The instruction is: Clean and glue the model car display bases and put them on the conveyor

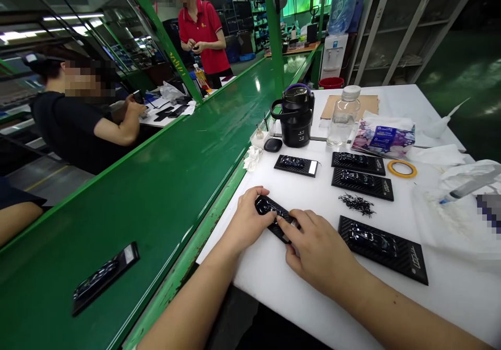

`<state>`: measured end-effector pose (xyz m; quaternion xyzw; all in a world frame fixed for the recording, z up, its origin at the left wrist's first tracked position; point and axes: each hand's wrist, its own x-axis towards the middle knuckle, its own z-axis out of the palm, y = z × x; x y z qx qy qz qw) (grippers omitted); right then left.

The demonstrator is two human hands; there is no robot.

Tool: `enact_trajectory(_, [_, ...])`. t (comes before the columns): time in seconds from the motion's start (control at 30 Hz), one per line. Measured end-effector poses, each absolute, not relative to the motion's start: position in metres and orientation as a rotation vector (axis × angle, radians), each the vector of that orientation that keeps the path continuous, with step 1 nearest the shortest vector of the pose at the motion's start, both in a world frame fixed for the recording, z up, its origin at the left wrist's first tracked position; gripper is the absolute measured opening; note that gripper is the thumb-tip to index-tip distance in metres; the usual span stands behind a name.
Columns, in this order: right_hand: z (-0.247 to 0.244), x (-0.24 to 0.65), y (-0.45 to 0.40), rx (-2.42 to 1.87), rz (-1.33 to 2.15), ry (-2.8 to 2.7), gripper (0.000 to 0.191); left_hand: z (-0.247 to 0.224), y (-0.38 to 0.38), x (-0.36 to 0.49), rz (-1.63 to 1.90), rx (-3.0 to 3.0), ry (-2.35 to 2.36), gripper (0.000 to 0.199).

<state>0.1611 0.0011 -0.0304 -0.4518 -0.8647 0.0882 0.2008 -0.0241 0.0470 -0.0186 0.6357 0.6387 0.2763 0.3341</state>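
Note:
A glossy black model car (266, 205) on a dark base plate lies at the white table's left edge, between my two hands. My left hand (250, 217) is closed around its far left end, with the thumb on the car's body. My right hand (315, 245) grips the near right end, its index finger touching the car close to my left thumb. My fingers hide much of the plate. To the right lies a similar model car on a textured black plate (381, 245) with light lettering. A small heap of thin black pieces (357, 204) is just beyond it.
More plated cars lie at the back, one plate (297, 165) bearing a white label. Another car plate (105, 277) rests on the green conveyor (156, 198). A black jug (296, 118), clear bottle (343, 118), yellow tape roll (402, 169) and syringe (472, 185) stand around. Two people work beyond.

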Motion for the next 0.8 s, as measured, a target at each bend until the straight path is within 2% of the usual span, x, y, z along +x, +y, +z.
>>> enact_trajectory(0.27, [-0.034,0.166,-0.001,-1.205,0.253,-2.385,0.046,-0.011,0.054,-0.026,0.628,1.676,1.683,0.050])
enact_trajectory(0.63, [-0.032,0.162,0.000,-1.224,0.199,-2.436,0.048,-0.006,0.065,-0.033,0.484,1.730,1.666,0.065])
enact_trajectory(0.8, [-0.030,0.159,-0.003,-1.258,0.177,-2.467,0.050,-0.009,0.064,-0.035,0.497,1.725,1.652,0.065])
